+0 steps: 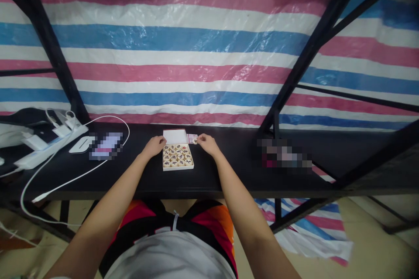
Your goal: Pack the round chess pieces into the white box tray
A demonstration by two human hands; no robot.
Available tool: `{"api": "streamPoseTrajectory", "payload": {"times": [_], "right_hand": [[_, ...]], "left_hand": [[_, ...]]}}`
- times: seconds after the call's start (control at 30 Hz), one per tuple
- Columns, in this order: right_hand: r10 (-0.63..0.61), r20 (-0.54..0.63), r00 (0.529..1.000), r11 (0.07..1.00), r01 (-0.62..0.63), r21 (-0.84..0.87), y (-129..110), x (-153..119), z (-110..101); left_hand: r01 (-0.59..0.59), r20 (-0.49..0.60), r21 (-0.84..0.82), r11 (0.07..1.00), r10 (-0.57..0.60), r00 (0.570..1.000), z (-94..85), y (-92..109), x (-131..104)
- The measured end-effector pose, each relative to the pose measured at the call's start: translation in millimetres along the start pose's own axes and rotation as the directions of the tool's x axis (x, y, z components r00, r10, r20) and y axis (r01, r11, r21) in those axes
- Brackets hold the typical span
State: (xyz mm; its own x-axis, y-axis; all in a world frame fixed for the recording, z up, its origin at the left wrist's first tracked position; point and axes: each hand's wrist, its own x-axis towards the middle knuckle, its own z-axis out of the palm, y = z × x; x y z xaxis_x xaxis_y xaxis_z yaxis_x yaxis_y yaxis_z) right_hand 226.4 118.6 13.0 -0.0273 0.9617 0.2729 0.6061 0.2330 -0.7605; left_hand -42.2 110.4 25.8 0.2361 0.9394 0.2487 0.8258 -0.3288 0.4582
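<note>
In the head view, a shallow white box (pixel 178 168) holds rows of round xiangqi pieces (pixel 176 157) with black and some red characters. Its white lid (pixel 174 137) lies just behind it. My left hand (pixel 155 145) has its fingers curled against the left side, where lid and box meet. To the right of the lid, my right hand (pixel 207 144) pinches a single xiangqi piece (pixel 195 141) between thumb and fingers. Under that piece lies a small pinkish printed paper or card (pixel 191 137), partly covered.
On the left of the black table (pixel 190 185) are a white power strip (pixel 49 150) with plugs, a looping white cable (pixel 73 179) and a blurred phone-like object (pixel 106 146). Blurred items (pixel 284 153) lie at the right. Black metal posts (pixel 294 65) frame a striped plastic sheet (pixel 183 43).
</note>
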Motion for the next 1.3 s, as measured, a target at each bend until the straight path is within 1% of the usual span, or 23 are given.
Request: {"api": "streamPoseTrajectory", "payload": {"times": [0.03,0.1,0.2,0.27,0.3,0.37,0.43,0.53,0.67,0.7,0.77,0.83,0.9,1.0,1.3], "right_hand": [[0.016,0.031,0.999,0.999,-0.015,-0.032,3.1,0.0,-1.6],[0.007,0.094,0.996,0.998,-0.001,-0.068,6.2,-0.9,-2.6],[-0.065,0.167,0.984,0.995,0.077,-0.062,4.5,-2.9,-0.5],[-0.1,0.187,0.977,0.992,0.112,-0.057,1.9,-3.7,0.7],[-0.105,0.179,0.978,0.991,0.118,-0.061,0.7,-4.0,0.9],[-0.106,0.153,0.983,0.991,0.117,-0.065,-1.3,-4.5,0.7],[-0.1,0.161,0.982,0.994,0.107,-0.034,-3.2,-5.3,0.2],[-0.069,0.266,0.961,0.995,0.048,0.085,-6.5,-7.6,0.2],[0.041,0.403,0.914,0.969,-0.135,0.206,-11.3,-12.4,-1.2],[0.076,0.449,0.89,0.958,-0.19,0.215,-12.4,-13.8,-2.2],[0.131,0.545,0.828,0.937,-0.283,0.205,-14.8,-16.5,-4.5],[0.147,0.616,0.774,0.92,-0.336,0.203,-17.5,-18.8,-6.7],[0.139,0.644,0.752,0.91,-0.353,0.216,-19.9,-20.2,-8.0],[0.133,0.649,0.749,0.907,-0.356,0.225,-22.3,-20.7,-8.6],[0.072,0.639,0.766,0.876,-0.355,0.326,-26.3,-22.9,-10.4]], "left_hand": [[-0.002,0.005,-0.006,1.0,0.002,1.0,-0.4,0.7,-0.5],[-0.007,0.012,-0.018,1.0,0.007,1.0,-1.2,2.1,-1.8],[-0.015,0.013,-0.024,1.0,0.016,1.0,-1.8,3.3,-3.3],[-0.017,0.009,-0.022,1.0,0.017,1.0,-1.7,3.4,-3.6],[-0.015,0.006,-0.018,1.0,0.015,1.0,-1.7,3.4,-3.6],[0.0,0.002,-0.002,1.0,0.0,1.0,-2.0,3.6,-3.5],[0.024,-0.01,0.02,1.0,-0.024,1.0,-3.2,4.5,-3.6],[0.05,-0.013,0.005,0.999,-0.05,0.999,-6.2,6.3,-4.5],[0.128,0.077,-0.141,0.982,-0.118,0.99,-7.9,6.6,-6.4],[0.151,0.1,-0.178,0.972,-0.135,0.986,-7.4,6.4,-6.6],[0.187,0.134,-0.24,0.953,-0.158,0.978,-5.8,6.2,-6.6],[0.218,0.159,-0.288,0.933,-0.178,0.971,-3.8,6.7,-6.0],[0.233,0.168,-0.321,0.918,-0.187,0.968,-2.3,7.6,-5.3],[0.226,0.15,-0.353,0.908,-0.184,0.971,-1.4,8.5,-4.5],[0.189,0.029,-0.393,0.9,-0.193,0.981,-2.4,4.5,-2.8]]}}
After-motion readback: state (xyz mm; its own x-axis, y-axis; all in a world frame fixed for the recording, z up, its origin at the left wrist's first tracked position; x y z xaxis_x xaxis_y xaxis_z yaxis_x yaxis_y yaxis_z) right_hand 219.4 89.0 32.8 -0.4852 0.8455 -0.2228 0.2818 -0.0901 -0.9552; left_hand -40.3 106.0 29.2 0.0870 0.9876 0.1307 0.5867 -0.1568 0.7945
